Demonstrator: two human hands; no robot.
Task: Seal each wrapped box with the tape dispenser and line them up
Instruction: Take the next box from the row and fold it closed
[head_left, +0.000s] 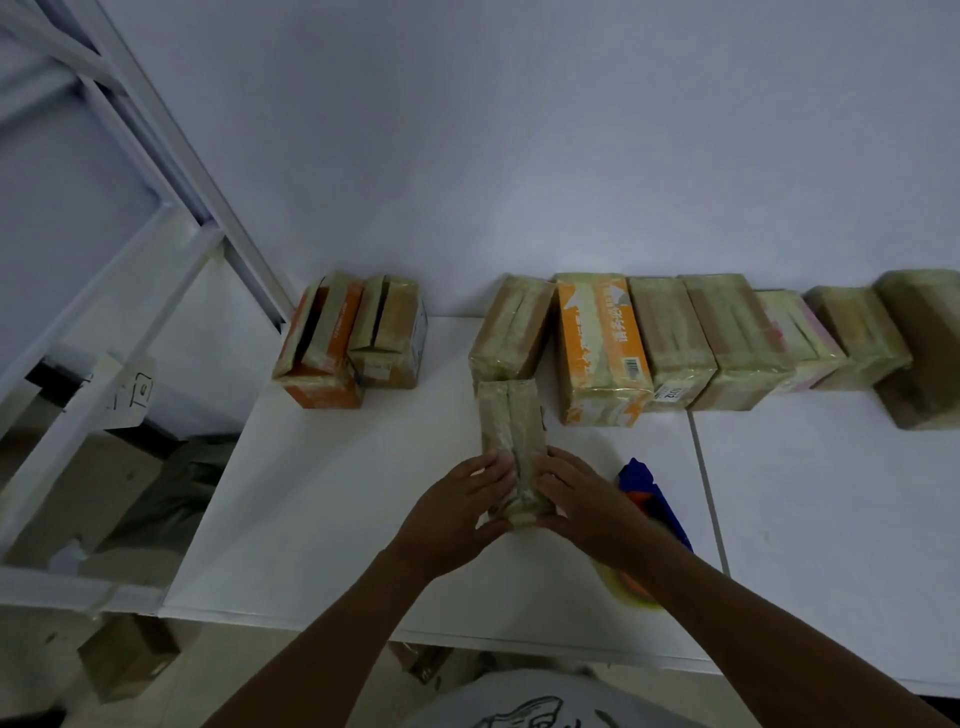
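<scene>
Wrapped box (511, 436) lies lengthwise mid table (322, 519), far end up against or just short of the sealed row (727, 338) along the wall, prob. steadied to be slid into line at the row's L end. L hand (457, 514) & R hand (587, 504) clamp its near end from either side, fingers along the top edges, forearms converging. Tape dispenser (652, 499) lies just beside the R wrist.

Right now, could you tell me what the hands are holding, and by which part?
One tape-wrapped box, by its near end: the left hand grips its left side, the right hand its right side.
</scene>
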